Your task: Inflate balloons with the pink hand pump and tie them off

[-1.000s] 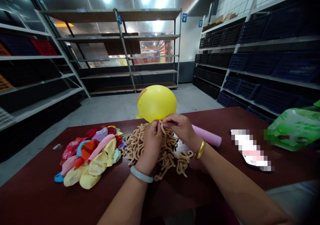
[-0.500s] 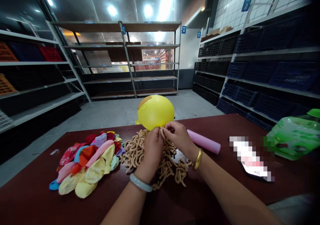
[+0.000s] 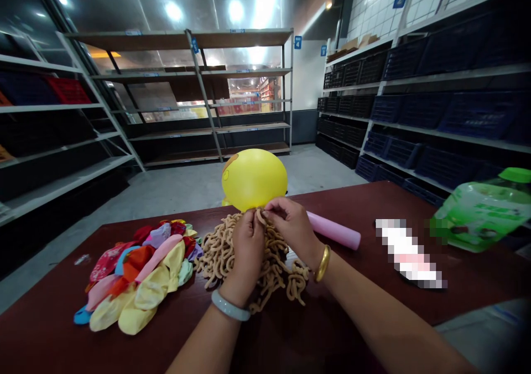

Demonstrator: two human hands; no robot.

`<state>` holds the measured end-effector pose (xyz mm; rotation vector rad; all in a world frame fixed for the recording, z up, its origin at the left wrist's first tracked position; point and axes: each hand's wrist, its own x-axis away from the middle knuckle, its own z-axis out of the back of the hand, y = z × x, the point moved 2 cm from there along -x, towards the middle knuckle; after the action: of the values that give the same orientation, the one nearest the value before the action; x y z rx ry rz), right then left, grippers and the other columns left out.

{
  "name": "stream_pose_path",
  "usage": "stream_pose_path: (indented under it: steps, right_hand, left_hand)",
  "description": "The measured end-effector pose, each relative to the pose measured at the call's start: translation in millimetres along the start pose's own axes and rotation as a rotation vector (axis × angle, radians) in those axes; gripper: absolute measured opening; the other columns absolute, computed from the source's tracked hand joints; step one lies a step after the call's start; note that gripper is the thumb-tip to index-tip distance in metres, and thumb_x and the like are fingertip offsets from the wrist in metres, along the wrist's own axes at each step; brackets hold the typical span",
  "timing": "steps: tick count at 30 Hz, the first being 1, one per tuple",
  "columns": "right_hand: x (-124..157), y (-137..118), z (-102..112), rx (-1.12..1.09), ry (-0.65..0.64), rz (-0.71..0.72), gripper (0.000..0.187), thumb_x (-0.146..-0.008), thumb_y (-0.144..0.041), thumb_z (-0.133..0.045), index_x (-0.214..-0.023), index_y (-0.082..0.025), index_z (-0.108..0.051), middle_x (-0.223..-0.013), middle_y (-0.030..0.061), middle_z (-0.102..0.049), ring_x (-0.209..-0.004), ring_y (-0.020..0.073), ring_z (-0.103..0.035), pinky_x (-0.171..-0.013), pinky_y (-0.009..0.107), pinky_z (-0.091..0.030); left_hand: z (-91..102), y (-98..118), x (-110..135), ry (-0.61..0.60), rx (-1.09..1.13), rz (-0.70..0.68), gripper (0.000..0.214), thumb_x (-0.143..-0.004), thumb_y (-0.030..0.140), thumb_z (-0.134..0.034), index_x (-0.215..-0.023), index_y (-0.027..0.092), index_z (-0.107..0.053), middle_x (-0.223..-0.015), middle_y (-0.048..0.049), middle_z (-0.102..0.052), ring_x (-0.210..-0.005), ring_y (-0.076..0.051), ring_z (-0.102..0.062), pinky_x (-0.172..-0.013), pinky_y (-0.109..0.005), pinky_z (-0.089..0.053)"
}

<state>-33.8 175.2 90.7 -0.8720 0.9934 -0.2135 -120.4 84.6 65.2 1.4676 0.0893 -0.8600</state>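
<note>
A yellow inflated balloon (image 3: 255, 177) with an orange-brown patch on its left side stands just beyond my hands. My left hand (image 3: 248, 244) is closed at the balloon's underside, with a tan fuzzy cord (image 3: 260, 216) rising by its fingertips. My right hand (image 3: 291, 222) pinches that same cord close to my left thumb. The balloon's neck is hidden behind my fingers, so I cannot tell exactly how the cord lies on it. Beneath both hands spreads a tangled heap of tan cords (image 3: 218, 245) on the dark red table (image 3: 332, 318).
Left of the cords lies a pile of flat, colourful balloons (image 3: 155, 285). A pink cylinder (image 3: 335, 230) rests behind my right wrist. Farther right are a blurred-out phone-like object (image 3: 409, 255) and a green pouch (image 3: 481, 216) with a green cap. Shelves with crates (image 3: 415, 111) line the walls.
My view has shifted slightly, so everything sits a little farther left. Both hands stay together under the balloon, the right fingers slightly moved along the cord.
</note>
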Motion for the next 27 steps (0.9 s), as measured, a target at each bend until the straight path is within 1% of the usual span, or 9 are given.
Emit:
stream_pose_path:
  steps: [4, 8, 10, 15, 17, 20, 23, 25, 27]
  right_hand:
    - [-3.3, 4.1, 0.9, -0.063, -0.023, -0.126, 0.008, -0.077, -0.022, -0.067, -0.085, -0.019, -0.066, -0.086, 0.0030, -0.068, -0.080, 0.0172, -0.062, -0.074, 0.028, -0.048]
    - [-5.8, 0.5, 3.7, -0.070, -0.078, -0.180, 0.007, -0.077, -0.024, -0.067, -0.077, -0.018, -0.065, -0.077, 0.0012, -0.067, -0.070, 0.0152, -0.060, -0.066, 0.026, -0.046]
    - [-5.5, -2.2, 5.5, -0.020, -0.076, -0.134, 0.006, -0.078, -0.022, -0.065, -0.076, -0.018, -0.063, -0.075, 0.0011, -0.065, -0.069, 0.0149, -0.059, -0.064, 0.026, -0.045]
    - [0.1, -5.3, 5.7, 0.279, 0.004, 0.151, 0.005, -0.087, -0.021, -0.059, -0.083, -0.019, -0.059, -0.085, 0.0059, -0.063, -0.083, 0.0202, -0.057, -0.077, 0.032, -0.043]
    - [1.6, -4.9, 4.6, 0.257, 0.009, 0.184, 0.007, -0.088, -0.023, -0.058, -0.082, -0.019, -0.058, -0.084, 0.0056, -0.063, -0.083, 0.0203, -0.057, -0.077, 0.032, -0.043]
    - [1.1, -6.2, 4.4, 0.146, 0.021, 0.191, 0.007, -0.085, -0.021, -0.062, -0.080, -0.020, -0.058, -0.083, 0.0043, -0.063, -0.083, 0.0194, -0.058, -0.078, 0.031, -0.044]
    - [-0.6, -6.3, 3.5, 0.061, 0.011, 0.081, 0.008, -0.081, -0.018, -0.064, -0.077, -0.020, -0.057, -0.081, 0.0026, -0.062, -0.080, 0.0178, -0.057, -0.074, 0.029, -0.044]
    - [-0.7, -3.5, 0.6, -0.072, -0.016, -0.090, 0.009, -0.079, -0.019, -0.063, -0.075, -0.020, -0.055, -0.077, 0.0004, -0.059, -0.073, 0.0158, -0.055, -0.067, 0.027, -0.044]
    - [0.5, 0.2, -4.4, -0.312, -0.040, -0.272, 0.011, -0.078, -0.024, -0.062, -0.076, -0.021, -0.052, -0.072, -0.0020, -0.056, -0.065, 0.0137, -0.052, -0.061, 0.026, -0.043]
  left_hand:
    - [-1.3, -2.7, 1.2, -0.007, -0.033, -0.024, 0.010, -0.086, 0.023, -0.057, -0.085, 0.022, -0.066, -0.080, -0.0039, -0.065, -0.073, -0.018, -0.055, -0.069, -0.026, -0.037]
    - [-2.5, -2.9, 1.8, -0.024, -0.057, -0.045, 0.010, -0.086, 0.023, -0.056, -0.086, 0.022, -0.066, -0.081, -0.0041, -0.065, -0.074, -0.018, -0.056, -0.070, -0.026, -0.039]
    - [-2.8, -0.7, 2.2, -0.029, -0.046, -0.053, 0.011, -0.087, 0.023, -0.054, -0.086, 0.021, -0.066, -0.081, -0.0040, -0.065, -0.074, -0.018, -0.056, -0.070, -0.026, -0.039]
    - [-1.9, 4.0, 3.7, -0.033, -0.027, -0.074, 0.015, -0.089, 0.024, -0.052, -0.080, 0.020, -0.064, -0.074, -0.0023, -0.062, -0.068, -0.016, -0.052, -0.066, -0.024, -0.037]
    - [-1.5, 3.6, 4.2, -0.050, -0.039, -0.092, 0.017, -0.090, 0.026, -0.050, -0.080, 0.019, -0.062, -0.072, -0.0016, -0.060, -0.066, -0.015, -0.050, -0.063, -0.024, -0.036]
    - [-1.0, 1.1, 4.7, -0.039, -0.040, -0.081, 0.019, -0.091, 0.029, -0.049, -0.085, 0.018, -0.063, -0.076, -0.0022, -0.062, -0.068, -0.015, -0.052, -0.063, -0.025, -0.038]
    - [-1.7, 0.6, 5.3, -0.018, -0.051, -0.053, 0.020, -0.091, 0.032, -0.049, -0.089, 0.018, -0.063, -0.082, -0.0034, -0.065, -0.073, -0.016, -0.056, -0.068, -0.027, -0.042]
    - [-3.3, 1.9, 6.1, -0.030, -0.015, -0.022, 0.021, -0.092, 0.033, -0.048, -0.086, 0.018, -0.062, -0.080, -0.0026, -0.063, -0.072, -0.015, -0.055, -0.067, -0.026, -0.042]
    - [-5.2, 3.7, 7.0, -0.037, 0.059, 0.010, 0.023, -0.092, 0.034, -0.047, -0.082, 0.018, -0.061, -0.076, -0.0016, -0.061, -0.069, -0.014, -0.053, -0.066, -0.025, -0.042]
